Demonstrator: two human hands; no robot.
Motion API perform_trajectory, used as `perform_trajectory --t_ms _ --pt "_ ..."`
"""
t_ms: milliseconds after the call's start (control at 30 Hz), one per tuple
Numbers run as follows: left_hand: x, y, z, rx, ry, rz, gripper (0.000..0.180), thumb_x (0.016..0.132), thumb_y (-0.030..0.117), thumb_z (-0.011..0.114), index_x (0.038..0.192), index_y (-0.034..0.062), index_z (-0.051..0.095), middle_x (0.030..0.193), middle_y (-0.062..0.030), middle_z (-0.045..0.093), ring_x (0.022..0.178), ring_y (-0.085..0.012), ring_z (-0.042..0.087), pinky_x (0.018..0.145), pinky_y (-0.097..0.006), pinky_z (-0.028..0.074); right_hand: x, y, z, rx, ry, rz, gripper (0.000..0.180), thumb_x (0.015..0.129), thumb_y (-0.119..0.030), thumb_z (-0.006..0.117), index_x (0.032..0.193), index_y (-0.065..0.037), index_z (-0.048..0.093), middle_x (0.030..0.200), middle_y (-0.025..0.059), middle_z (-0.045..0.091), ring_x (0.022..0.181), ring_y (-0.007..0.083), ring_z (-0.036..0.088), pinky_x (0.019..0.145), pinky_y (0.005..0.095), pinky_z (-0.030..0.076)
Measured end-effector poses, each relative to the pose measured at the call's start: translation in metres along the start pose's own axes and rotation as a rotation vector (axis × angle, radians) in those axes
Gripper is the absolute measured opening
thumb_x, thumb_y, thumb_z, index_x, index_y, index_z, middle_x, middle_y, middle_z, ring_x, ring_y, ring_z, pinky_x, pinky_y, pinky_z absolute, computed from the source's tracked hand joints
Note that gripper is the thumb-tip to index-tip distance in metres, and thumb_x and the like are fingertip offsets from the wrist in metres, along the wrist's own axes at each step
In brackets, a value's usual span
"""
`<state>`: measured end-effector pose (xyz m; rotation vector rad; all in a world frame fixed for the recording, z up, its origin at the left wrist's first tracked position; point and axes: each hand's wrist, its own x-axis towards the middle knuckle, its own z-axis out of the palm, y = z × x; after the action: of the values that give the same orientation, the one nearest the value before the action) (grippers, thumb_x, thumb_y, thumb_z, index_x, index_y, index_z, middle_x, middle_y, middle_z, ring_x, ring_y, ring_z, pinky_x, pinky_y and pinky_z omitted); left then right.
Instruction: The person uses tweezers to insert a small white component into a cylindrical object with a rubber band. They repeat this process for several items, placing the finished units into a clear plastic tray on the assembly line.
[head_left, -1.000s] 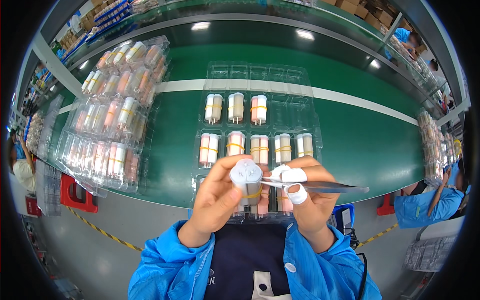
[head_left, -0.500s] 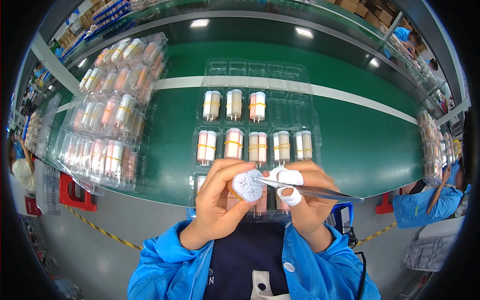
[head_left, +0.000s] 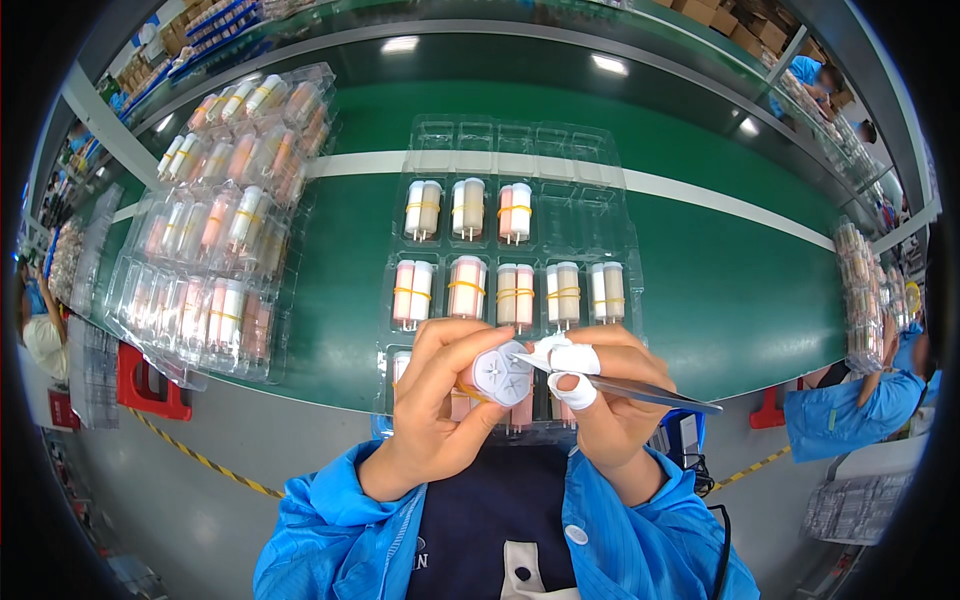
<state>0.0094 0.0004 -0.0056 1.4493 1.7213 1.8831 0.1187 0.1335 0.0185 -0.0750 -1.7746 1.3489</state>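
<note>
My left hand [head_left: 440, 405] is closed round a bundle of pink and white tubes [head_left: 463, 383] bound with a yellow band. The bundle's pale lobed end [head_left: 502, 375], marked with star-shaped patterns, is tilted up toward me. In my right hand [head_left: 618, 400], with white tape on thumb and finger, is a pair of metal tweezers [head_left: 640, 389]. Their tips meet the upper right part of that end; whether they grip anything there I cannot make out. Beneath both hands lies a clear plastic tray [head_left: 575, 215] with several similar banded bundles [head_left: 467, 287], partly hidden by my hands.
Stacked clear trays of banded bundles [head_left: 235, 215] stand at the left of the green table [head_left: 730, 290]. More filled trays [head_left: 868, 295] sit at the far right, near a co-worker in a blue jacket [head_left: 850, 410]. Red stools [head_left: 150, 385] are below the table edge.
The bundle's end has turned slightly in my left hand and faces a little more to the right. The tweezers have shifted slightly, their tips staying at the end's upper right.
</note>
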Motion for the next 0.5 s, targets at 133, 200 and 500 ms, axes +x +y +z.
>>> perform_trajectory --t_ms 133,200,500 --pt "0.001 0.001 0.000 0.015 0.007 0.011 0.047 0.073 -0.006 0.068 0.117 -0.0079 0.053 0.114 -0.0161 0.048 0.100 -0.0200 0.054 0.085 -0.029 0.045 -0.001 -0.002 0.002 0.017 0.006 0.047 0.018 0.075 -0.001 0.071 0.093 0.003 0.069 0.088 0.0175 0.067 0.076 0.0201 0.067 0.064 0.0288 0.053" --pt "0.001 0.002 0.000 0.022 0.007 0.005 0.046 0.073 -0.007 0.067 0.117 -0.0079 0.053 0.114 -0.0163 0.048 0.099 -0.0198 0.054 0.084 -0.029 0.045 0.000 -0.005 0.002 0.019 -0.006 0.082 0.018 0.076 0.000 0.070 0.093 0.002 0.068 0.086 0.0165 0.067 0.073 0.0188 0.066 0.062 0.0279 0.052" --pt "0.004 -0.002 -0.003 0.210 -0.026 0.121 0.051 0.065 -0.006 0.066 0.115 -0.0040 0.058 0.105 -0.0160 0.055 0.096 -0.0278 0.052 0.082 -0.034 0.045 0.013 -0.008 -0.004 -0.049 -0.147 0.062 0.014 0.079 0.002 0.065 0.093 0.002 0.067 0.086 0.0155 0.065 0.064 0.0143 0.061 0.056 0.0237 0.047"
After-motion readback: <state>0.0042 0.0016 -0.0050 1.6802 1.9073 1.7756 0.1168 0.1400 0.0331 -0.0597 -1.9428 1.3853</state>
